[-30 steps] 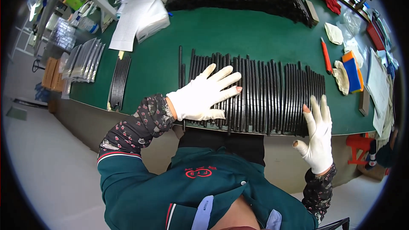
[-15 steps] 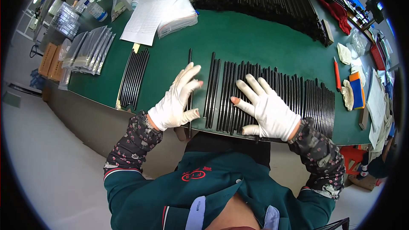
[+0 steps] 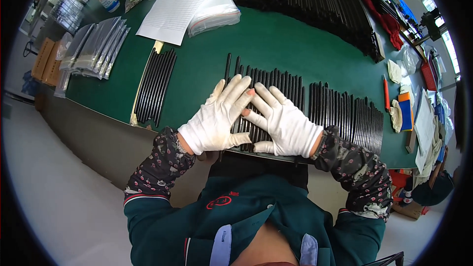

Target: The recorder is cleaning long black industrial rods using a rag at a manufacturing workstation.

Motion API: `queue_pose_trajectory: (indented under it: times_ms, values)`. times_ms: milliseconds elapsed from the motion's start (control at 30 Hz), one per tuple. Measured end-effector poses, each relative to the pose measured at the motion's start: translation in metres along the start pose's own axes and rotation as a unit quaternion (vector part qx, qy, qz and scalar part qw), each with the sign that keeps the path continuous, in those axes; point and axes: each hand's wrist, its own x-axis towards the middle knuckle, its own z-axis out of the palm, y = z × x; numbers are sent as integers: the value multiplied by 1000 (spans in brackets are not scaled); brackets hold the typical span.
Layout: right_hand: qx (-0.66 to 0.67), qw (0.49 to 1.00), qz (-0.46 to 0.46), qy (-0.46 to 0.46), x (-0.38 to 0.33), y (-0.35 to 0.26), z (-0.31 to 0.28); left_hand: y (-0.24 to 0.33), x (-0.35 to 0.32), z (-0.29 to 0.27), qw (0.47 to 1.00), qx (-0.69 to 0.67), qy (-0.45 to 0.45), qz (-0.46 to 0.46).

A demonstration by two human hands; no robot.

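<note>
A row of slim black rods [image 3: 287, 86] lies side by side along the table's near edge. My left hand [image 3: 215, 118], in a white glove with bare fingertips, rests flat over the row's left end, fingers stretched out. Close beside it, my gloved right hand [image 3: 286, 123] lies spread on the rods, its index finger near the left one's. Two rod tips [image 3: 228, 64] stick out beyond my left fingers. To the right, past a narrow gap, more rods [image 3: 345, 116] continue the row. The rods under my palms are partly hidden.
A smaller set of black rods [image 3: 155, 88] lies at the left against a pale strip. Paper sheets [image 3: 180, 7] and bagged goods [image 3: 214, 17] lie behind. A large pile of black rods [image 3: 310, 7] fills the back. At right are an orange-red pen-like tool [image 3: 386, 93] and a red cloth [image 3: 391, 27].
My right hand has moved left, and my left hand slightly right, so they now nearly meet. Rods at the left end have been gathered together, and a gap has opened further right.
</note>
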Motion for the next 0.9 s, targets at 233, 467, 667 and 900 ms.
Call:
queue_pose_trajectory:
  times_ms: [233,467,667,900]
  values:
    - [-3,999,-4,-37,-24,11,-18,16,16,13,999,12,-13,30]
    - [466,859,168,126,13,67,-49,40,-10,-17,985,-117,-79,99]
    - [700,688,98,162,79,104,1,40,5,-14,977,-20,-171,123]
    - [735,670,94,41,79,89,9,34,6,-11,978,-41,-143,144]
